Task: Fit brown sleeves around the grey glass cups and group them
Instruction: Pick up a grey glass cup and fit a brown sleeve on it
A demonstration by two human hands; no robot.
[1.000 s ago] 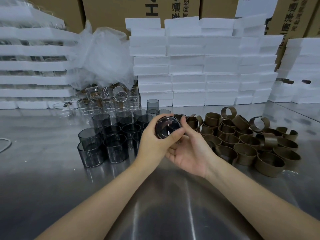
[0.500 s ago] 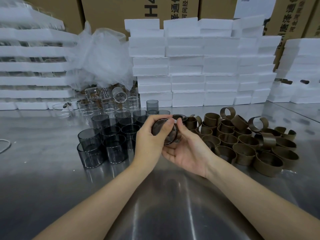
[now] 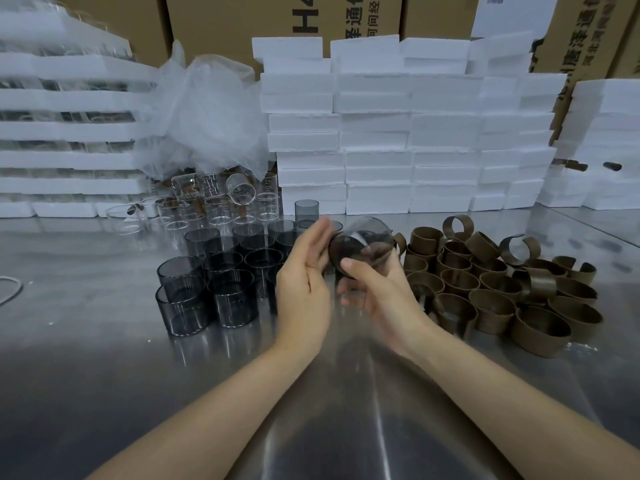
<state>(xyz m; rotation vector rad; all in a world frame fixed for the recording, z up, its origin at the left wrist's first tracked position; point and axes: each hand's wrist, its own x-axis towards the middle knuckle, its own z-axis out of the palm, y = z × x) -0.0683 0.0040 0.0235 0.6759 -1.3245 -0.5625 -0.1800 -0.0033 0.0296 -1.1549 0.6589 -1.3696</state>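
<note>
A grey glass cup (image 3: 360, 245) lies on its side in the air above the steel table, its base turned toward me and a brown sleeve showing around it. My right hand (image 3: 377, 292) grips it from below, thumb on the base. My left hand (image 3: 304, 278) stands beside the cup with its fingers straight, touching the cup's left side. Left of my hands stand several bare grey cups (image 3: 214, 271). On the right lies a heap of brown sleeves (image 3: 491, 289).
Clear glass cups (image 3: 207, 209) and a crumpled plastic bag (image 3: 207, 116) sit behind the grey ones. Stacked white foam blocks (image 3: 398, 133) and foam trays (image 3: 69, 133) line the back, with cardboard boxes (image 3: 277, 15) behind. The steel table (image 3: 104, 375) reaches toward me.
The cup has passed from my left hand's grip into my right hand and shifted right. My left hand's fingers have straightened beside it.
</note>
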